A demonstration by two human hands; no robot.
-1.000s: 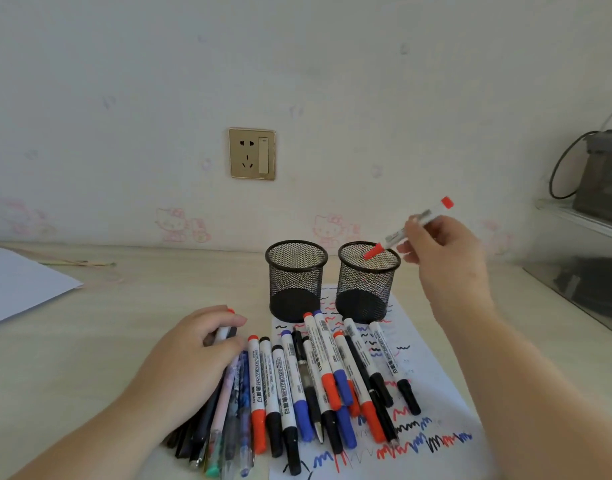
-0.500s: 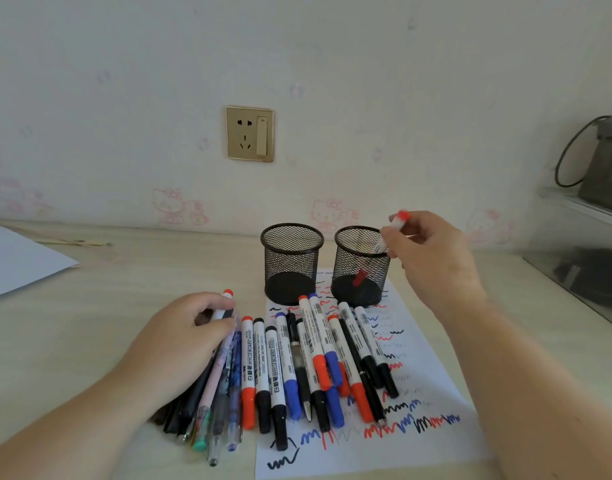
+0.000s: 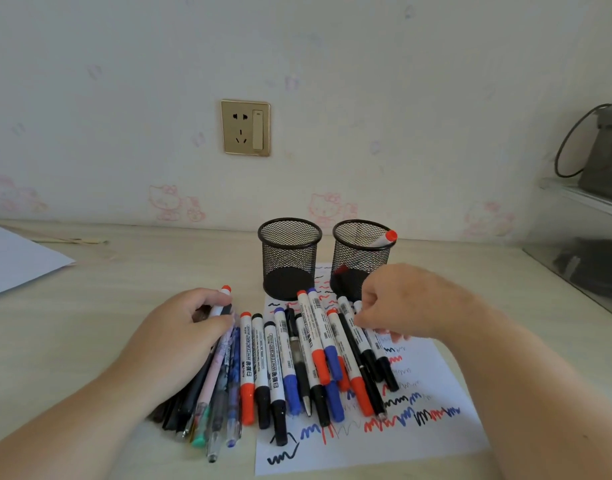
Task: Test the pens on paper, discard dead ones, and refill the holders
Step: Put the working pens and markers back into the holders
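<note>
Left hand stayed curled over pens at pile's left. Right hand came back down, fingers pinching next whiteboard marker on paper. Red marker dropped into right holder; refilling begun.

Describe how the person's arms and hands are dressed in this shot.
Both forearms are bare up to the frame's edge, with no sleeves in view. The left hand and right hand wear no gloves. No watch, bracelet or ring shows on the visible surfaces.
</note>
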